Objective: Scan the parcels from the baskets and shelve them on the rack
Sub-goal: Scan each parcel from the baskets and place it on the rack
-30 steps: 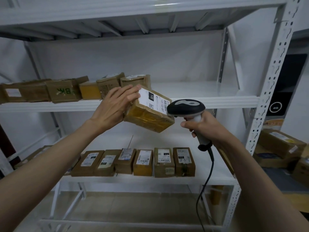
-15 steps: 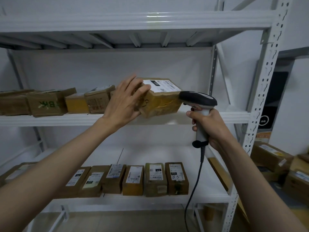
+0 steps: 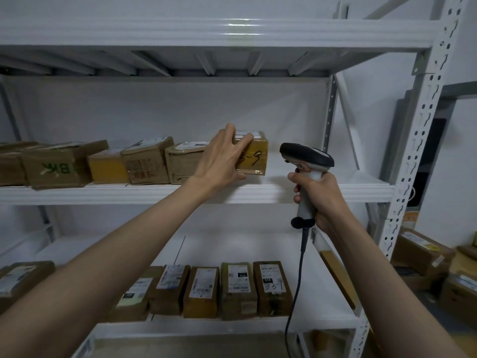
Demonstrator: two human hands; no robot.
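White metal rack [image 3: 196, 193] fills the view, its middle shelf running left to right at chest height against a pale wall. On that shelf a row of brown cardboard parcels [image 3: 144, 161] stands side by side from the far left. At the right end of the row sits the parcel [image 3: 254, 157] being shelved, wrapped in yellowish tape with handwriting on its near face and touching its neighbour on the left.

The left hand [image 3: 223, 160] lies spread across the parcel's near face and top edge, fingers fairly straight and apart, thumb under its lower edge, pressing rather than clutching. The right hand [image 3: 318, 196] is wrapped tightly round the handle of a barcode scanner [image 3: 307, 157], held upright just right of the parcel and in front of the shelf, its cable hanging down.

This looks like the shelving step near its end. The next move calls for easing the hand off without dragging the parcel, then fetching another; no baskets are in view. More parcels [image 3: 238, 289] line the lower shelf, and further boxes [image 3: 423, 250] lie beyond the rack's right post.

Half a second ago the parcel was tilted in the air above the shelf edge, gripped by the left hand; now it rests level in the row, and the scanner has stayed beside it.
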